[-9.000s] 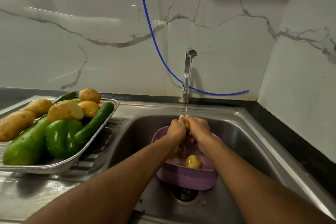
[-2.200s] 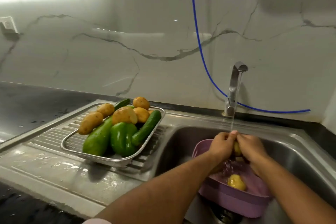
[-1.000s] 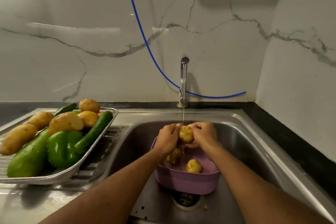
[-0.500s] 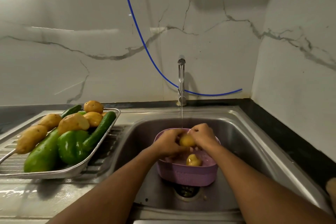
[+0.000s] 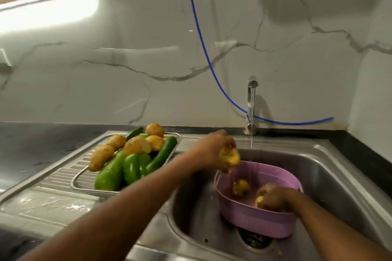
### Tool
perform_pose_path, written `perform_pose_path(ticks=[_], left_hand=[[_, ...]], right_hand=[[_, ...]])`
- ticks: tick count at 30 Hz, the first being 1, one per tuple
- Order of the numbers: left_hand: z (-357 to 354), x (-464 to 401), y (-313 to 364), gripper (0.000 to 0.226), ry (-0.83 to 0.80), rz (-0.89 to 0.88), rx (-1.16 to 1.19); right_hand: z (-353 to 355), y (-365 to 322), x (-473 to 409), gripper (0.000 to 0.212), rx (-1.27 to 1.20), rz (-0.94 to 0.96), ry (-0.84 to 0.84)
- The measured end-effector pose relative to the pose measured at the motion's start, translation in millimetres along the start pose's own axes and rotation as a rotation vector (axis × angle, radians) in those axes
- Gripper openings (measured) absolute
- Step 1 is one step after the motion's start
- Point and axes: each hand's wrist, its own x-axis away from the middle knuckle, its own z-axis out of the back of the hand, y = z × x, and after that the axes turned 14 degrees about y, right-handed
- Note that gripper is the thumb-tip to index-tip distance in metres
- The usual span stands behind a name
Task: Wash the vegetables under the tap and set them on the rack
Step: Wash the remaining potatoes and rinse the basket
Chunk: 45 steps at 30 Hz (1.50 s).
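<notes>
While the left hand (image 5: pixel 214 150) curls its fingers round a wet yellow potato (image 5: pixel 229 156) and holds it in the air over the left rim of the sink (image 5: pixel 331 167), the right hand (image 5: pixel 275 198) reaches down into the purple colander (image 5: pixel 254 221) and closes its fingers on a second potato (image 5: pixel 259 199), only a yellow sliver of which shows; a third potato (image 5: pixel 240 189) lies loose in the colander between the two hands, just beside the thin stream of water (image 5: pixel 251 148) falling from the tap (image 5: pixel 252 104); the stream lands inside the colander, to the right of the lifted potato and apart from it; the colander sits in the basin over the drain (image 5: pixel 255 239). Left of the sink, on the ribbed steel draining board (image 5: pixel 55 178), stands the metal rack (image 5: pixel 84 176), heaped with vegetables; several potatoes (image 5: pixel 137 146) lie on top, a green bell pepper (image 5: pixel 133 167) and a larger pale green vegetable (image 5: pixel 109 176) sit at the near side, and a cucumber (image 5: pixel 162 157) leans along the right edge, nearest the left forearm; a second cucumber (image 5: pixel 134 133) shows at the back. A blue hose (image 5: pixel 203 53) hangs down the marble wall (image 5: pixel 106 82) and runs behind the tap; dark tabletop (image 5: pixel 38 146) lies beyond the draining board.
</notes>
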Motion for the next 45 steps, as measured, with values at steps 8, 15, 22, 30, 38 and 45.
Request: perform_pose_path(ticks=[8, 15, 22, 30, 38, 45], left_hand=[[120, 11, -113, 0.07, 0.035, 0.195, -0.153], [127, 40, -209, 0.053, 0.008, 0.477, -0.161], [120, 48, -221, 0.056, -0.077, 0.63, 0.154], [113, 39, -207, 0.054, -0.015, 0.656, 0.006], [96, 13, -110, 0.028, 0.361, 0.257, 0.018], [44, -23, 9, 0.023, 0.169, 0.075, 0.185]], right_hand=[[-2, 0, -2, 0.03, 0.01, 0.026, 0.026], [-2, -1, -6, 0.03, 0.003, 0.012, 0.012], [-5, 2, -11, 0.032, -0.035, 0.005, 0.009], [-5, -1, -11, 0.041, -0.031, 0.012, -0.017], [-3, -2, -7, 0.047, 0.052, 0.032, -0.033], [0, -8, 2, 0.029, -0.125, -0.027, 0.016]])
